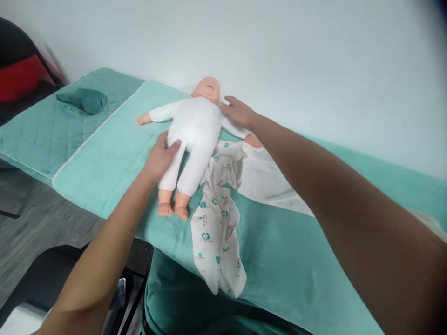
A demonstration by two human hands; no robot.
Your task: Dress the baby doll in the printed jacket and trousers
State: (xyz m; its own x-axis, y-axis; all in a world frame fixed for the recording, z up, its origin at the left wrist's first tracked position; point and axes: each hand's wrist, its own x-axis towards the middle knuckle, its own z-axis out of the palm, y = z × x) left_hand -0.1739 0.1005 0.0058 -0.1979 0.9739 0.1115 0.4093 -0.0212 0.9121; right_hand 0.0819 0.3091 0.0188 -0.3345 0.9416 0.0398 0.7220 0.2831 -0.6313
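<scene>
Resting at the doll's hip, the left hand (pixel 162 156) has its thumb over the top of the thigh and its fingers out at the side, thumb and fingers apart. The right hand (pixel 239 112) is up by the doll's shoulder on the other side, also loosely open, fingertips right at the shoulder; can't tell how much they touch. The doll (pixel 195 123) is lying face up on the green bed (pixel 279 242), head toward the wall (pixel 279 56), white body, both arms out, 2 bare feet pointing at the near edge. Beside its leg there's a patterned baby garment (pixel 220 228) with teal prints, kinda bunched, and a plain white cloth (pixel 268 177) spreads from its upper end, under the forearm. There's also a hollow (pixel 85 102) in the quilted end of the bed, plus a black and red chair (pixel 21 70) past it.
</scene>
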